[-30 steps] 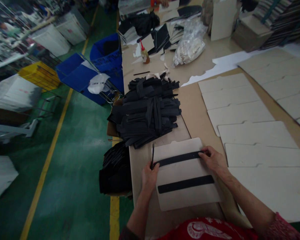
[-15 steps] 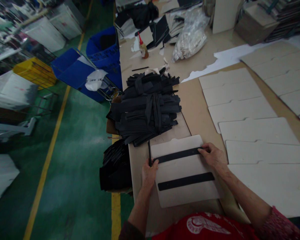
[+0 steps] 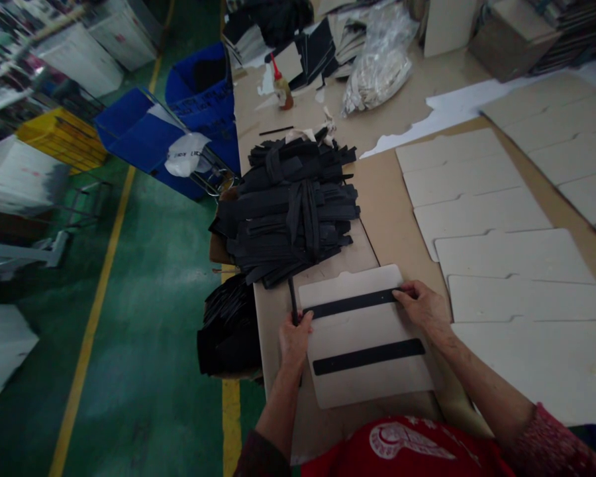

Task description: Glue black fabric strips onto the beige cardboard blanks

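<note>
A pale board (image 3: 347, 338) with a small tab on its top edge lies in front of me. Across its upper part runs a black strip (image 3: 352, 303), gripped at its two ends. My left hand (image 3: 293, 341) pinches the left end, thumb on top. Another narrow black strip (image 3: 293, 295) sticks up from between that hand's fingers and passes down behind it. At the opposite end, my right hand (image 3: 426, 308) presses thumb and fingertips on the upper strip at the board's edge. A second black strip (image 3: 370, 356) lies flat across the lower part, untouched.
Bundles of black strips (image 3: 288, 215) are piled beyond the board. Overlapping pale boards (image 3: 516, 258) cover the right side. Farther back are a red-tipped glue bottle (image 3: 281, 89) and a clear plastic bag (image 3: 377, 66). Blue bins (image 3: 144, 142) stand left of the table.
The view has shifted slightly, so everything sits a little higher. Both hands stay at the ends of the upper strip, with little other visible movement.
</note>
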A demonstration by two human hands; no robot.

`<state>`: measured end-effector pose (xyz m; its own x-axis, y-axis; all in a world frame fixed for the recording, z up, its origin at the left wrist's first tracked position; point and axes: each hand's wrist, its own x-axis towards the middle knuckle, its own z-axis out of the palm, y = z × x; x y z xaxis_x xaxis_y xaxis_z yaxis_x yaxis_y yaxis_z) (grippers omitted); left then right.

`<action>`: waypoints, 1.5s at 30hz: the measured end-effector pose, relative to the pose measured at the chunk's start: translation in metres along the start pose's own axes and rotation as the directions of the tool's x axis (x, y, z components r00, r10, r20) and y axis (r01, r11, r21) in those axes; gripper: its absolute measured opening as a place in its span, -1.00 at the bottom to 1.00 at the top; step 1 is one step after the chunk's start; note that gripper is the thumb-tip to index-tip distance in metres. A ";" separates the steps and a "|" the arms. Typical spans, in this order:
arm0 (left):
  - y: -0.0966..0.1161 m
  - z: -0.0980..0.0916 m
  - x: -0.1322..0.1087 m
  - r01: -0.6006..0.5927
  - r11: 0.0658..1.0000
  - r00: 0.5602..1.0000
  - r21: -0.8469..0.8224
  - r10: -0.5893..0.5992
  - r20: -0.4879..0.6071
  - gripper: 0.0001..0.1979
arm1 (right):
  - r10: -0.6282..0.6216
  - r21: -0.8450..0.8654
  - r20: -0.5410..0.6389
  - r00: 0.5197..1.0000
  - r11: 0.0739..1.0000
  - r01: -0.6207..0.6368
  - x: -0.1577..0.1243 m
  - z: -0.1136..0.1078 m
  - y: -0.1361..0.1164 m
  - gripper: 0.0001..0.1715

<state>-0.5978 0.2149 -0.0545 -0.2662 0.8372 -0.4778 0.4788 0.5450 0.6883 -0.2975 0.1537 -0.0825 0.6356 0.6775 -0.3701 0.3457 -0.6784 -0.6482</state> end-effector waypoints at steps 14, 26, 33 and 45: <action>-0.007 -0.006 0.002 0.034 0.997 0.998 -0.072 -0.030 0.058 -0.57 | 0.011 0.190 0.145 0.989 0.981 -0.039 0.004 -0.003 0.009 -0.60; -0.021 -0.033 0.002 -0.043 0.973 0.954 -0.226 0.107 0.281 -0.76 | -0.192 0.266 0.251 0.949 0.956 0.123 -0.012 -0.022 0.015 -0.59; -0.015 -0.036 0.003 -0.051 0.960 0.930 -0.276 0.146 0.337 -0.78 | -0.242 0.264 0.219 0.945 0.947 0.181 -0.013 -0.021 0.019 -0.61; -0.026 -0.036 0.008 -0.055 0.983 0.947 -0.176 0.107 0.302 -0.77 | -0.133 0.219 0.140 0.981 0.971 0.100 -0.011 -0.018 0.010 -0.58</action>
<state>-0.6423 0.2093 -0.0568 0.0521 0.8375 -0.5439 0.3377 0.4978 0.7989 -0.2887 0.1344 -0.0723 0.4812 0.7946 -0.3703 0.2483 -0.5287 -0.8117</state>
